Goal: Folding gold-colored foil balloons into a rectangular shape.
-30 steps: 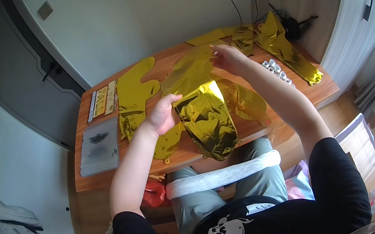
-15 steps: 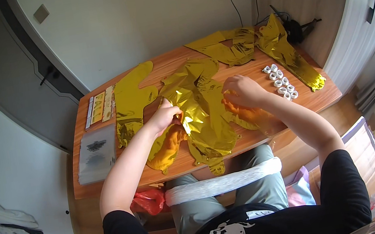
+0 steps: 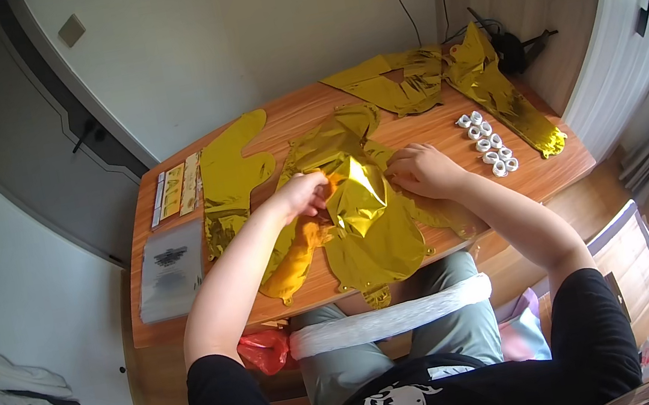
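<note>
A large crumpled gold foil balloon, limp and flat, lies across the middle of the wooden table, with a bright raised fold at its centre. My left hand pinches the foil at its left side, fingers closed around it. At the opposite edge, my right hand has its fingers curled down on the foil; the fingertips are partly hidden. Orange-tinted reflections of skin show on the foil below my left hand.
More flat gold foil pieces lie at the left, the back and the right. White tape rolls sit at right. Clear plastic bags and printed cards lie left. A white plastic-wrapped roll rests across my lap.
Both hands have come closer together, the left one moving right with the foil. The foil between them now bulges up in a shiny fold. The right hand has come slightly lower.
</note>
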### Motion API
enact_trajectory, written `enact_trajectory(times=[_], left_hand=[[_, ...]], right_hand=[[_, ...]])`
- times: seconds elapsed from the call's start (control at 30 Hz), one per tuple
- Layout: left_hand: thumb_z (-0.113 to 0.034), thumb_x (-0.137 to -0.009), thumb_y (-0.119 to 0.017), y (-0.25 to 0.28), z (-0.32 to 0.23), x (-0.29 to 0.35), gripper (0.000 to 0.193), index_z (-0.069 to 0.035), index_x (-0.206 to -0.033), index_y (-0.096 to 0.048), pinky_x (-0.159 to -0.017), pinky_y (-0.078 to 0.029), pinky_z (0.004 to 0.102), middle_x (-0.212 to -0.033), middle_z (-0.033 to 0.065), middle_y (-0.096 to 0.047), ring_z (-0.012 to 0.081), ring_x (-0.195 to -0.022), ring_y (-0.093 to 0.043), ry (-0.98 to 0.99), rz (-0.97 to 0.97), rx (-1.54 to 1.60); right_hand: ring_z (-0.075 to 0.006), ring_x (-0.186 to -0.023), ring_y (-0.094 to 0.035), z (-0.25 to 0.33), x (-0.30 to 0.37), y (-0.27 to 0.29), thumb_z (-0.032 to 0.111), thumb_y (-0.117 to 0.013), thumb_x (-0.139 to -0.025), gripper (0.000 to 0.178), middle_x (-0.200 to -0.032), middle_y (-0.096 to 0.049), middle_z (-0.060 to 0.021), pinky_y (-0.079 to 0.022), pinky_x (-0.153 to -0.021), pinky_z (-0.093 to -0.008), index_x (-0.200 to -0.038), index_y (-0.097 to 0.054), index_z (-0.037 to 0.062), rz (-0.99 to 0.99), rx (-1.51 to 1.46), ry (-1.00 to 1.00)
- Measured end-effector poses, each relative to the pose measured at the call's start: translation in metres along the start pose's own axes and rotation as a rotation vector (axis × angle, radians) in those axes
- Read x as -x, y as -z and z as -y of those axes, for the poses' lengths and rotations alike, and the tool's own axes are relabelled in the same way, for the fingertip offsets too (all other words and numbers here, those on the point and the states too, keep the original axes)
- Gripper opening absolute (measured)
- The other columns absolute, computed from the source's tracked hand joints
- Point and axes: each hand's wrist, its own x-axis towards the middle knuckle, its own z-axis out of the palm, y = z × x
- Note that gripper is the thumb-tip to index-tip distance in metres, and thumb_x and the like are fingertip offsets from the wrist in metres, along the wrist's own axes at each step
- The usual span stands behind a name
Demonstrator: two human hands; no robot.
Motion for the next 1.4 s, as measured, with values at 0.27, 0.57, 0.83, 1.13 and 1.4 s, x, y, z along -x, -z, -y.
enact_trajectory(times=[0.27, 0.57, 0.83, 1.13, 1.4], left_hand=[[-0.066, -0.097, -0.056, -0.002, -0.036, 0.041, 0.090, 0.009, -0.140, -0.031, -0.099, -0.053, 0.0485, -0.126, 0.0294, -0.053, 0.0396, -0.115, -0.059, 0.099, -0.700, -0.698], [-0.086, -0.092, -0.032, -0.032, -0.017, -0.020, 0.106, -0.014, -0.166, -0.011, -0.128, -0.005, 0.0538, -0.173, 0.0156, -0.004, 0.0342, -0.160, 0.000, 0.036, -0.468, -1.169], [-0.087, -0.087, -0.046, -0.022, -0.014, -0.030, 0.107, -0.024, -0.167, -0.015, -0.128, -0.009, 0.0520, -0.174, 0.0089, -0.008, 0.0283, -0.161, -0.002, -0.262, -0.273, -1.246], [-0.083, -0.088, -0.050, 0.008, -0.008, -0.036, 0.106, -0.019, -0.166, -0.018, -0.129, -0.005, 0.0540, -0.173, 0.0115, -0.011, 0.0277, -0.160, -0.003, -0.306, -0.325, -1.186], [-0.069, -0.103, -0.036, -0.001, 0.027, 0.011, 0.091, -0.009, -0.166, -0.010, -0.129, -0.011, 0.0508, -0.173, 0.0153, -0.006, 0.0313, -0.160, -0.003, -0.142, -0.609, -0.864]], right_hand=[[-0.0316, -0.111, -0.063, 0.003, -0.002, 0.003, 0.017, -0.068, -0.090, 0.022, -0.116, -0.071, -0.0092, -0.050, -0.096, -0.0439, -0.109, -0.075, 0.0076, -0.005, 0.001, 0.011], [-0.0306, -0.113, -0.063, 0.002, -0.001, 0.001, 0.018, -0.069, -0.091, 0.022, -0.118, -0.070, -0.0079, -0.049, -0.097, -0.0431, -0.109, -0.075, 0.0081, 0.006, 0.016, 0.003], [-0.0290, -0.115, -0.062, 0.002, 0.001, 0.004, 0.019, -0.070, -0.091, 0.023, -0.121, -0.070, -0.0067, -0.048, -0.099, -0.0428, -0.111, -0.075, 0.0096, 0.044, 0.001, -0.033], [-0.0297, -0.114, -0.062, -0.001, 0.001, 0.004, 0.018, -0.070, -0.090, 0.024, -0.120, -0.070, -0.0082, -0.048, -0.099, -0.0433, -0.112, -0.075, 0.0090, 0.035, 0.002, -0.019], [-0.0294, -0.117, -0.061, -0.004, 0.005, 0.001, 0.022, -0.067, -0.091, 0.027, -0.123, -0.069, -0.0058, -0.047, -0.099, -0.0443, -0.115, -0.075, 0.0114, 0.032, 0.008, -0.044]])
